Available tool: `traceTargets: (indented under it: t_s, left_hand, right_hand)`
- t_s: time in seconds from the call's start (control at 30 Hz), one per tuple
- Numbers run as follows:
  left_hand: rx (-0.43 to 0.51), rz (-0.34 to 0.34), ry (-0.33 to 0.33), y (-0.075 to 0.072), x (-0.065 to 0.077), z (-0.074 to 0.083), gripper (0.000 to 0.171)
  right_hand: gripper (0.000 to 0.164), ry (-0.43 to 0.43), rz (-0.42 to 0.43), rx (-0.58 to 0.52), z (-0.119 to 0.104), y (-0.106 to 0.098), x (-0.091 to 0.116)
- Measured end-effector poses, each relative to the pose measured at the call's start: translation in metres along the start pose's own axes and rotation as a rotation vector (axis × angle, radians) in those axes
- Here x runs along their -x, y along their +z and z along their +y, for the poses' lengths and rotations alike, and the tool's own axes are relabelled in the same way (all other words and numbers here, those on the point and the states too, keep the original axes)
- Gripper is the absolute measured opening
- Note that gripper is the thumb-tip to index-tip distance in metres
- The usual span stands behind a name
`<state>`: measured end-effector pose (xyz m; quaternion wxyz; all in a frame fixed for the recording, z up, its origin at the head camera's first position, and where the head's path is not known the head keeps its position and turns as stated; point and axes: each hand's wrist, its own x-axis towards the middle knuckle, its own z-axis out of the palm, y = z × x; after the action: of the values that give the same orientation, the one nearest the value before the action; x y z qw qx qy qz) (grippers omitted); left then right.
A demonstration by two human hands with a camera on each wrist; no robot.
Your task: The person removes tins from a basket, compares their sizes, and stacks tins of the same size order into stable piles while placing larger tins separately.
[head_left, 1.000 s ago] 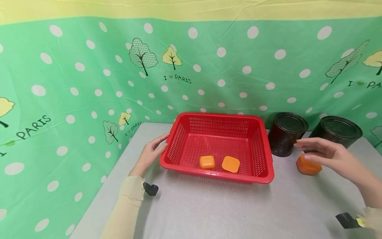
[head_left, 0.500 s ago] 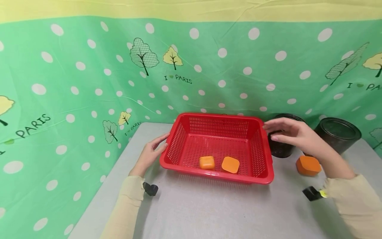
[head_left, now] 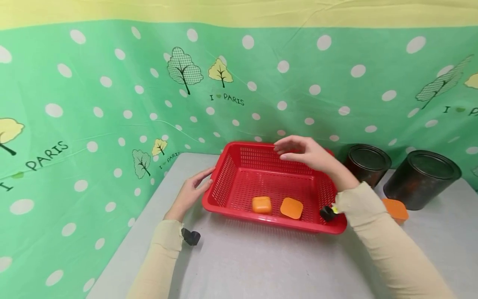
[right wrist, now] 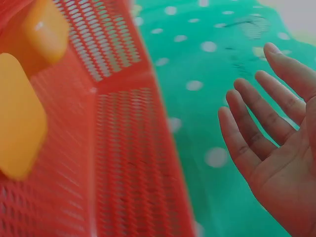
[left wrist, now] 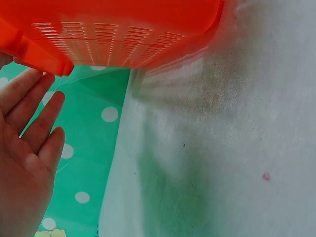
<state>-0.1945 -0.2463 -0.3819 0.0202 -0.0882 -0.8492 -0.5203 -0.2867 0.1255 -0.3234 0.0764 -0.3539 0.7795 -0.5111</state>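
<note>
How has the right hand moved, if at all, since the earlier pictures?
Yes. In the head view, the right hand moved left, from right of the red plastic basket to near its far rim.

The basket (head_left: pixel 274 182) is red, the boxes (head_left: pixel 291 208) orange, the cans (head_left: pixel 422 182) black. The cloth (head_left: pixel 123 99) is green with white dots (head_left: pixel 54 110) below a yellow band (head_left: pixel 239 12); the sleeves (head_left: pixel 160 253) are cream.

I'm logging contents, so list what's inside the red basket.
In the head view, the perforated red basket holds a rounded orange block and, to its right, a flat-topped orange block. Whatever is beneath them is covered; the right hand hides part of the back wall.
</note>
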Motion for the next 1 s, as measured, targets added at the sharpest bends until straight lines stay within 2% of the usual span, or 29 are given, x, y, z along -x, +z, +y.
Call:
traceTargets:
  t_s: [0.27,0.5,0.67,0.83,1.0]
  left_hand:
    - [-0.025,0.001,-0.005,0.002,0.0,0.002,0.049]
    - [-0.026,0.003,-0.009,0.002,-0.001,0.001,0.048]
    - [-0.022,-0.001,-0.018,0.002,-0.003,0.0,0.048]
    - [-0.023,0.002,-0.02,0.001,-0.002,0.0,0.048]
    - [-0.029,-0.001,-0.011,0.001,-0.003,-0.001,0.048]
  right_hand:
    - [0.04,0.111,-0.197,0.084,0.032,0.033,-0.027]
    - [0.044,0.235,-0.425,0.077,0.041,0.049,-0.03]
    - [0.04,0.298,-0.592,0.079,0.043,0.058,-0.03]
    - [0.034,0.33,-0.675,0.105,0.042,0.063,-0.029]
    - [0.032,0.366,-0.748,0.048,0.042,0.066,-0.027]
